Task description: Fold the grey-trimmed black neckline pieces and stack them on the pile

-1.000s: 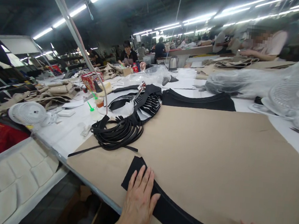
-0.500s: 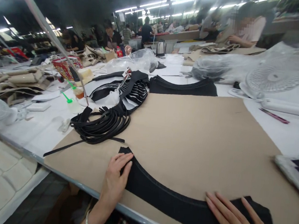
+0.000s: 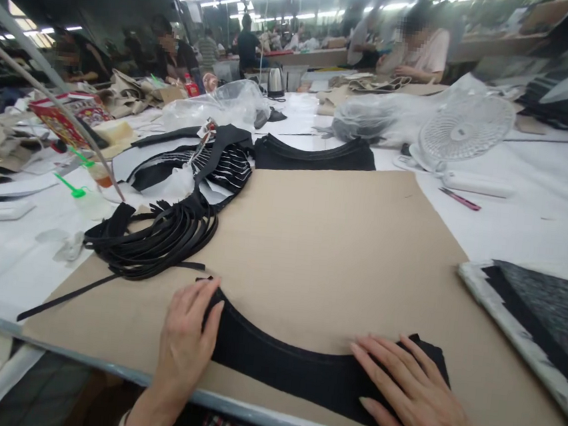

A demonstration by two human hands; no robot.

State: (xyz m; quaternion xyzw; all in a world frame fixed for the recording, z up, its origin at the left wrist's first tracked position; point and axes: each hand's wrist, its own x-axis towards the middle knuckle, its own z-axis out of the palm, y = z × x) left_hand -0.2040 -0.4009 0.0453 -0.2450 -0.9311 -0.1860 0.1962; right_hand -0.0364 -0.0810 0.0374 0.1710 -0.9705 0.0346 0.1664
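A curved black fabric piece [image 3: 279,370] lies along the near edge of the table, its concave side facing away from me. My left hand [image 3: 189,331] rests on its left end, fingers close together and thumb apart, fingertips at the upper edge. Flat on the right part of the piece lies my right hand [image 3: 412,393], fingers stretched and slightly spread. Under both is a large tan sheet [image 3: 330,251]. Left of centre, a coil of black straps [image 3: 155,241] sits partly on that sheet, with one loose strap end trailing toward the front edge.
Stacked black curved pieces [image 3: 314,156] lie beyond the sheet. Black striped material [image 3: 223,167] is behind the straps, near green-tipped bottles [image 3: 82,197]. At right are a white-edged board [image 3: 508,328], pink-handled tool [image 3: 461,200] and fan [image 3: 465,133]. Several people work in the background.
My view has turned to the right, so everything sits farther left in the picture and more of the board shows. Both hands stay on the black fabric piece.
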